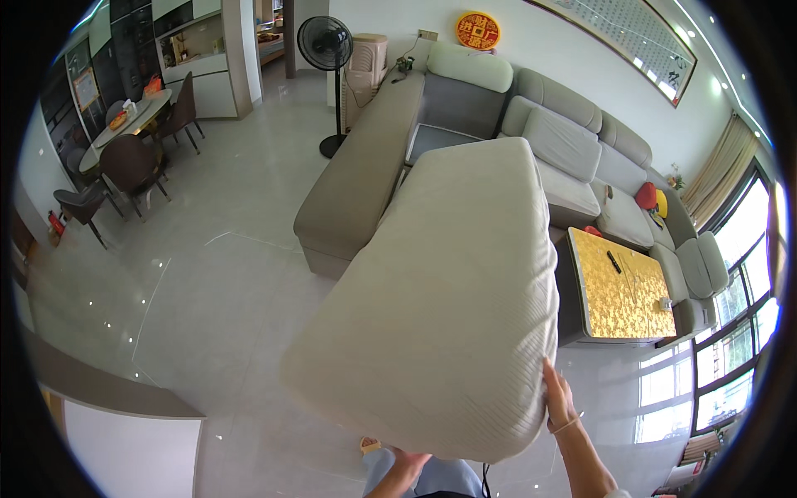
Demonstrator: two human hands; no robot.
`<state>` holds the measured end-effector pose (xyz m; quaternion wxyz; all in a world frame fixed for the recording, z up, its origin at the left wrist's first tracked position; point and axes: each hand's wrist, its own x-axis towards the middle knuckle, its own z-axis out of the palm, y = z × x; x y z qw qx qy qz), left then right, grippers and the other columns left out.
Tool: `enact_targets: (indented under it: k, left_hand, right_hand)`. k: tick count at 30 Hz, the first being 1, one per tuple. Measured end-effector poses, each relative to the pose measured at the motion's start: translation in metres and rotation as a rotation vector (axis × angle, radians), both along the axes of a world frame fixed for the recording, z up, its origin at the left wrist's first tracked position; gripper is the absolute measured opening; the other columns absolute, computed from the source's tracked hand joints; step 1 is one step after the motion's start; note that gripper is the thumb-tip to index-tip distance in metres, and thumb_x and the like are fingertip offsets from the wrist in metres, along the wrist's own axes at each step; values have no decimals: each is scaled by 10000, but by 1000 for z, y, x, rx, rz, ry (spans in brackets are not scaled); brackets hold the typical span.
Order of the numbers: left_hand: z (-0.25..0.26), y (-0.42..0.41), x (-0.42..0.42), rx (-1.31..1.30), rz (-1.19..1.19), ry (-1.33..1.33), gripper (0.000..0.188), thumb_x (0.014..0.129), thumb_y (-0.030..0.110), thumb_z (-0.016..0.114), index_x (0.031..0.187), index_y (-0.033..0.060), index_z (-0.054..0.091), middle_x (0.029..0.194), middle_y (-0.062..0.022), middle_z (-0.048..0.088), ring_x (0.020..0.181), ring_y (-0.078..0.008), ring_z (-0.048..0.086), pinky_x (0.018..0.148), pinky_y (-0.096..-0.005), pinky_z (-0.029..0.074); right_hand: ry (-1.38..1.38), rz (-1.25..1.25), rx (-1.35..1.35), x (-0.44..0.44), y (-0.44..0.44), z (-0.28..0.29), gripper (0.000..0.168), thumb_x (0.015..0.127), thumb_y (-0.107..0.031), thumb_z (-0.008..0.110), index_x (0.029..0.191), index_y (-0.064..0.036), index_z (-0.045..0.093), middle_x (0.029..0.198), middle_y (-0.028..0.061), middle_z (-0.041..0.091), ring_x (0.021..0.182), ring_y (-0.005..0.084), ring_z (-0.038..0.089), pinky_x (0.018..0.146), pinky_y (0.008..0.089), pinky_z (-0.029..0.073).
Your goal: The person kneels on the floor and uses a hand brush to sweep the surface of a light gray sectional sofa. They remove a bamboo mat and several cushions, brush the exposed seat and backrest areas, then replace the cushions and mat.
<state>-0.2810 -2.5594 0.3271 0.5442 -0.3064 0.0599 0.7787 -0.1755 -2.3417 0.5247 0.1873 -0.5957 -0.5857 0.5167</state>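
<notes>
A long sofa seat cushion (pixel 448 292) in a pale ribbed fabric cover fills the middle of the view, held up in front of me. My right hand (pixel 559 395) grips its right side near the close end. Under the close edge is my left hand (pixel 408 462), its fingers partly hidden by the cushion. The far end of the cushion reaches over the sofa's chaise section, where a bare seat base (pixel 445 140) shows beyond it. The cover looks wrinkled along the right side.
A grey sofa arm section (pixel 361 174) runs left of the cushion, with a black standing fan (pixel 339 87) beyond. To the right stands a gold-topped coffee table (pixel 622 286). A dining table (pixel 134 121) with chairs is far left; a white-panelled ledge (pixel 131 448) is near left.
</notes>
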Motion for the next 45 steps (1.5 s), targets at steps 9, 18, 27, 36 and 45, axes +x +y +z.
enact_targets:
  k: [9,18,27,36,45]
  left_hand:
    - [50,6,-58,223,120,-246,664,827,540,454,1304,79,419,1310,-92,461,1191,-297,459,964,-533,349]
    - [96,-36,-162,-28,492,-536,551,882,421,445,1270,33,486,1260,-90,546,1180,-259,496,1051,-481,302]
    - [59,-55,-220,-88,528,-90,488,856,292,483,1207,-44,528,1221,-178,566,1116,-322,554,937,-419,487]
    - [58,-53,-205,-364,766,80,386,887,230,517,1151,-52,534,1243,-170,536,1167,-287,509,960,-394,471]
    - [-25,-90,-170,-618,1055,262,426,745,409,679,888,19,584,853,-111,635,937,-287,612,970,-558,389]
  right_hand:
    - [-95,640,264,-146,-108,105,1014,624,-678,694,1115,187,500,818,207,654,798,288,658,736,344,515]
    - [444,1060,580,-307,-184,-8,794,756,-317,704,1336,68,321,1444,300,122,1314,419,260,1063,414,297]
    - [-213,899,885,-331,-22,-43,938,627,-622,696,1419,-302,307,1528,143,5,1375,450,-7,986,724,139]
    - [-197,1033,786,-375,12,-25,1058,565,-731,651,1439,-271,269,1529,128,12,1355,475,-119,858,826,136]
    - [-161,1359,660,-380,35,7,1042,612,-627,700,1453,-242,220,1526,121,-56,1343,485,-142,831,818,237]
